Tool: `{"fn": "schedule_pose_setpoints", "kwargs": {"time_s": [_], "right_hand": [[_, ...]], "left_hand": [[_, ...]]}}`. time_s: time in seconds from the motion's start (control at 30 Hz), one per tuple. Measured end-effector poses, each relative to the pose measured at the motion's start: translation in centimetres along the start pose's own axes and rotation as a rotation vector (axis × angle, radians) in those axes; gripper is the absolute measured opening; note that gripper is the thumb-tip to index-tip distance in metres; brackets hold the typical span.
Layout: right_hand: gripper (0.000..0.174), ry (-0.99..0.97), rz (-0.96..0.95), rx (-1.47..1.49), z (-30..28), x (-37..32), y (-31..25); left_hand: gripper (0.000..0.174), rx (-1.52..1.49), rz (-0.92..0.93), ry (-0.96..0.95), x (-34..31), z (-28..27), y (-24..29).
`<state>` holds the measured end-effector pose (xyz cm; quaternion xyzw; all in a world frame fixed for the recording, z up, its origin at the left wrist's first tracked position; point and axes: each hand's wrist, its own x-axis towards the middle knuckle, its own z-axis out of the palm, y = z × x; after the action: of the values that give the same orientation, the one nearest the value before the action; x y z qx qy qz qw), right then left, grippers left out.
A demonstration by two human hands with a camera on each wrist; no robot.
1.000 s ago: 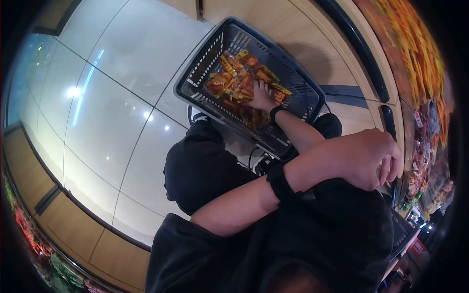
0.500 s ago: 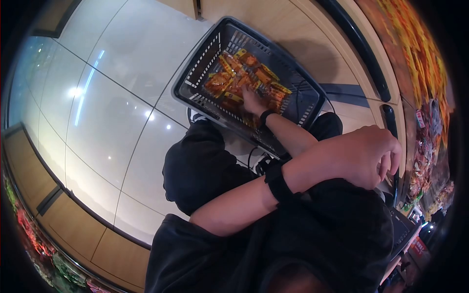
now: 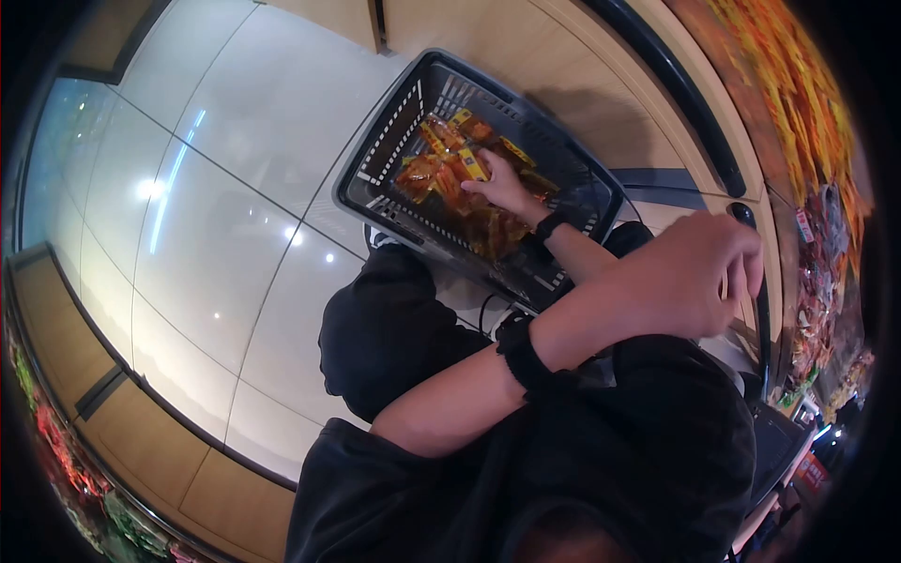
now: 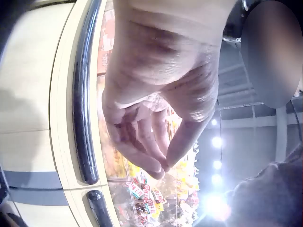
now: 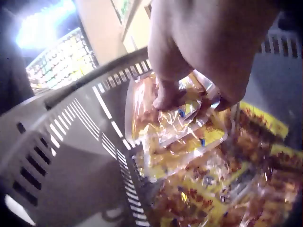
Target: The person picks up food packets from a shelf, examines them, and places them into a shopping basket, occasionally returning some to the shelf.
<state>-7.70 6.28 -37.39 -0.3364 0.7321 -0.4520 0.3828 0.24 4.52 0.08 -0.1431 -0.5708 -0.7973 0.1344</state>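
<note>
Inside the dark basket (image 3: 375, 202), the right hand (image 3: 507, 188) grips orange-and-yellow clear packets by their edge. The right wrist view shows the thumb of the right hand (image 5: 203, 52) over the held packets (image 5: 163, 111), with fingers on their far side. More orange packets (image 5: 189, 189) lie below them. The left hand (image 3: 690, 277) hangs over the person's lap, at the right of the head view. Its fingers are loosely curled, thumb and fingertips meeting in the left wrist view, and nothing is held by the left hand (image 4: 158, 94).
Wooden cabinets (image 3: 479, 28) with a dark rail (image 4: 83, 94) stand beside the basket. Wrapped goods (image 4: 147, 198) fill the display at the right. Glossy floor tiles (image 3: 235, 178) lie left of the basket, and another cabinet row (image 3: 131, 422) runs along the lower left.
The right hand has shifted among the packets and now visibly grips some with their yellow edge raised. The left hand has risen slightly in the head view. The basket appears slightly lower.
</note>
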Motion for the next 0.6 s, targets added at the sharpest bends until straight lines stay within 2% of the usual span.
{"fn": "schedule_pose_setpoints", "kwargs": {"time_s": [0.03,0.07,0.1,0.13,0.17,0.2,0.23,0.27,0.3,0.33,0.37,0.43,0.47,0.5,0.57,0.6], "right_hand": [[0.071,0.012,-0.006,-0.002,-0.8,-0.2,-1.7],[0.068,-0.006,0.043,0.149,-1.8,-0.9,-4.9],[0.066,-0.022,0.087,0.3,-3.0,-1.5,-8.0],[0.062,-0.065,0.133,0.321,-4.6,-2.4,-11.5],[0.062,0.067,0.207,0.15,-5.7,-2.3,-9.4],[0.062,0.095,0.192,0.144,-10.6,-3.8,-16.2],[0.063,0.047,-0.049,0.686,-7.6,-8.8,-25.4],[0.063,0.082,-0.081,0.665,-9.2,-9.0,-26.2],[0.062,0.036,-0.033,0.549,-11.2,-9.4,-27.0],[0.061,-0.006,0.022,0.435,-12.9,-10.0,-27.8],[0.061,0.036,-0.006,0.417,-14.2,-10.9,-29.6],[0.062,0.105,-0.126,0.443,-15.5,-13.0,-33.6],[0.064,0.141,-0.153,0.462,-15.9,-13.6,-34.6],[0.064,0.16,-0.181,0.462,-16.3,-14.0,-35.2],[0.066,0.182,-0.175,0.379,-16.5,-14.6,-36.0],[0.072,0.229,-0.232,0.231,-16.4,-14.9,-36.4]], "left_hand": [[0.012,0.004,0.014,0.089,0.1,-0.6,0.3],[0.011,0.008,0.03,0.173,0.3,-1.1,0.6],[0.01,-0.029,-0.049,0.265,0.5,-1.5,0.7],[0.015,0.015,0.045,0.434,0.7,-2.1,0.7],[0.016,0.142,0.051,0.514,0.7,-3.4,0.4],[0.022,0.277,0.033,0.689,0.2,-4.0,0.8],[0.035,0.267,-0.105,0.812,-0.3,-4.6,2.8],[0.039,0.294,-0.037,0.919,-0.7,-5.9,2.9],[0.043,0.31,0.034,1.022,-0.9,-7.0,2.5],[0.041,0.289,0.066,1.082,-0.9,-7.5,2.7],[0.04,0.27,0.096,1.141,-1.0,-7.7,3.0],[0.046,-0.088,-0.084,1.024,-1.0,-7.8,3.4],[0.054,-0.286,-0.108,0.855,-1.0,-8.2,2.0],[0.068,-0.586,-0.191,0.678,-1.1,-7.2,2.7],[0.079,-1.188,-0.183,0.231,-2.1,-6.9,0.9],[0.078,-1.184,-0.137,0.21,-2.3,-6.4,0.0]]}}
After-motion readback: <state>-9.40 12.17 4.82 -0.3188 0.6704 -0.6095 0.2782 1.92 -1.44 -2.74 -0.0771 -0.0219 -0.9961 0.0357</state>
